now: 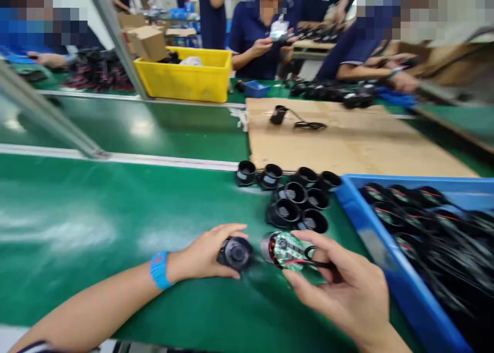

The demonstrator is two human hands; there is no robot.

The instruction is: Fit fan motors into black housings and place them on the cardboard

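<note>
My left hand (204, 252), with a blue band at the wrist, is closed round a black round housing (237, 253) low over the green table (96, 214). Just to its right, my right hand (347, 286) grips a motor part (287, 250) by its edge between thumb and fingers. That part has a green circuit board facing me, a metallic rim on its left and black and red wires running back into my palm. A small gap separates the two pieces. Beyond my hands stand several black cups (283, 212), open side up.
A blue bin (389, 260) at the right holds several wired motor parts (409, 214). Behind lies a cardboard sheet (347, 142) with a black cabled part (278, 115). A yellow crate (185, 80), metal posts and several people are farther back.
</note>
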